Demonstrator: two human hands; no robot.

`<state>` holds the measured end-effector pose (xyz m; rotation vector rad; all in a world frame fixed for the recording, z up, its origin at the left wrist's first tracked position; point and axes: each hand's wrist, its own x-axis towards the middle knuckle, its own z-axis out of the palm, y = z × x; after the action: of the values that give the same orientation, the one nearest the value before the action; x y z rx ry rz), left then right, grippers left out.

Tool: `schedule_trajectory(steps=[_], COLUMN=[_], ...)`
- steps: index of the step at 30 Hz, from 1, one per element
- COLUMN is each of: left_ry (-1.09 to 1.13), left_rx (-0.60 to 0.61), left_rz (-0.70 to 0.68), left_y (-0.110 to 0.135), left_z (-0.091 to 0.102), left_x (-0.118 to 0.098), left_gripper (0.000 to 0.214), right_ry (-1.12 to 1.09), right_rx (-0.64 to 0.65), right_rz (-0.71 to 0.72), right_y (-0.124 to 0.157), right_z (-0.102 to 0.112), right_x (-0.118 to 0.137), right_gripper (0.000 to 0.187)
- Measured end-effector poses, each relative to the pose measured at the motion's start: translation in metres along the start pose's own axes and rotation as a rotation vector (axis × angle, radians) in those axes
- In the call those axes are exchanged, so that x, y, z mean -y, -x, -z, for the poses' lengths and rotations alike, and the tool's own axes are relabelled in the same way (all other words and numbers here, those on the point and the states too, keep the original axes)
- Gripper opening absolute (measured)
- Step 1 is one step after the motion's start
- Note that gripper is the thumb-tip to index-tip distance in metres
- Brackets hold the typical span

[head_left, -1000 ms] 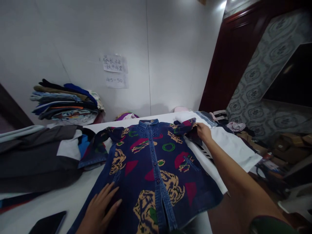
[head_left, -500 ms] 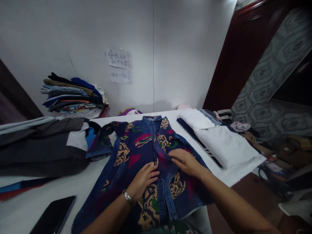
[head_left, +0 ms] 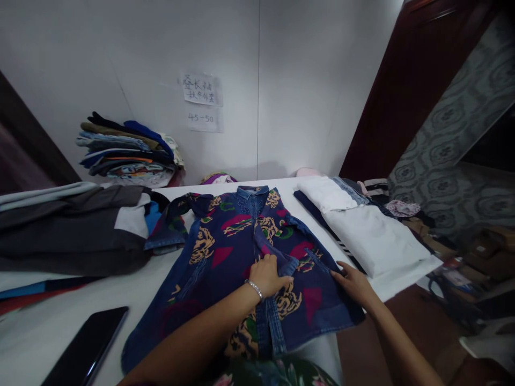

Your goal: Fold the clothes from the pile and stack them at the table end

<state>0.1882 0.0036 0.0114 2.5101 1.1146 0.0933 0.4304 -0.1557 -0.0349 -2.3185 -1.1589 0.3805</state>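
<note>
A dark blue patterned denim shirt lies spread front up, its collar toward the wall. My left hand, wearing a silver bracelet, is on the front opening. Its fingers are curled onto the folded-over front edge, with the thumb out to the right; the fingertips are partly hidden. At the shirt's right side, my right hand pinches the side edge between thumb and fingers. The sleeve at left is bent outward on the table.
The white table holds a black phone at front left. Dark grey clothing lies left, with a tall folded stack behind it. White folded garments lie right. Paper signs hang on the wall. Boxes stand beyond the right edge.
My right hand has moved from the front opening out to the shirt's right side edge. My left hand has shifted up and right onto the front flap. The right front panel lies more spread out.
</note>
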Motion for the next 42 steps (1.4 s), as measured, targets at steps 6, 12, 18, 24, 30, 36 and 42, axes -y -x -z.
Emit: schedule_trajectory(steps=[6,12,18,24,30,36,42], left_ry=[0.05,1.092,1.665,1.788,1.844,1.853,1.811], left_rx=[0.045,-0.184,-0.5,-0.693,-0.664,-0.683,-0.677], left_rz=[-0.051,0.086,0.15,0.087,0.128,0.176,0.145], left_y=[-0.018,-0.045,-0.077,-0.101,-0.114,-0.108,-0.098], left_z=[-0.003,0.081,0.207,0.257,0.251,0.232,0.225], left_x=[0.015,0.069,0.112,0.125,0.145,0.175,0.178], left_gripper=[0.013,0.015,0.006,0.008,0.008,0.004,0.006], right_ry=[-0.632,-0.882,-0.698,-0.366,-0.531,-0.525,0.01], right_rx=[0.255,0.379,0.422,0.541,0.925,0.385,0.336], right_rz=[-0.073,-0.001,0.255,0.426,0.298,0.664,0.613], right_y=[0.013,0.027,0.032,0.033,0.044,0.024,-0.021], right_z=[0.017,0.043,0.029,-0.036,-0.092,-0.051,-0.068], right_x=[0.016,0.055,0.117,0.175,0.192,0.184,0.16], right_gripper=[0.06,0.067,0.066,0.065,0.066,0.036,0.059])
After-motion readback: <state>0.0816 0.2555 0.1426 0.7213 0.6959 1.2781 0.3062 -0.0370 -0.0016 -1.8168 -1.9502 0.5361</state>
